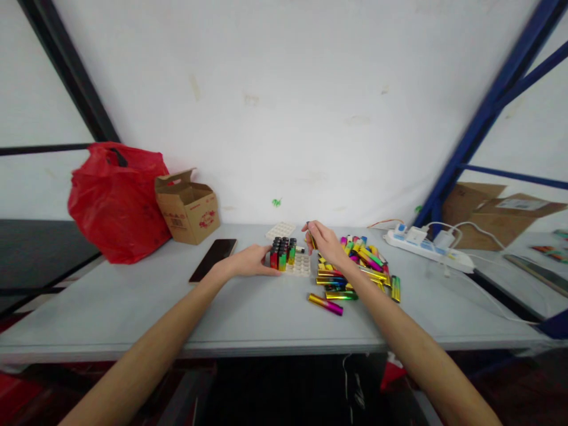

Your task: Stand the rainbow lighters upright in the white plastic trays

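A white slotted tray lies on the grey table, with several colourful lighters standing upright in its left part. My left hand rests beside the tray's left edge, fingers curled against the standing lighters. My right hand hovers just right of the tray, pinching one lighter upright between its fingers. A loose pile of shiny multicoloured lighters lies to the right of that hand, with one lighter lying apart nearer to me.
A second white tray lies behind the first. A dark phone, an open cardboard box and a red plastic bag stand at the left. A white power strip with cables sits at the right, beside blue shelving.
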Demonstrator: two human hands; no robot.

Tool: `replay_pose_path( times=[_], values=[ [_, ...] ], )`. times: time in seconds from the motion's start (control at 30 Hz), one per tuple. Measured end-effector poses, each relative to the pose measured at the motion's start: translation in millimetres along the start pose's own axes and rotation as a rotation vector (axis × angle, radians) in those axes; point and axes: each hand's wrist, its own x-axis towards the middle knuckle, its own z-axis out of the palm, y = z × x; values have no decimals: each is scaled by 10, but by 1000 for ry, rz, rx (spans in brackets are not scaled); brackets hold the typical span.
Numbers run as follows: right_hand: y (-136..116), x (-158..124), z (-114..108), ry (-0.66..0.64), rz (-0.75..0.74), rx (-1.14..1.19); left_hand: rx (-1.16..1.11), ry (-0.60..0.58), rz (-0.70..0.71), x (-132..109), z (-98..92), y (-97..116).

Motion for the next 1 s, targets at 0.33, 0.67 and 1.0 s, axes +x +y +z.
replay_pose_path(
  times=[0.33,0.67,1.0],
  values=[
    [-82,-14,31,-25,-344,-444,43,85,-20,22,84,-18],
    [-71,-65,47,-264,-181,-380,13,78,-17,18,70,0],
    [29,-40,26,-277,-109,-489,24,52,-47,11,36,43]
  ],
)
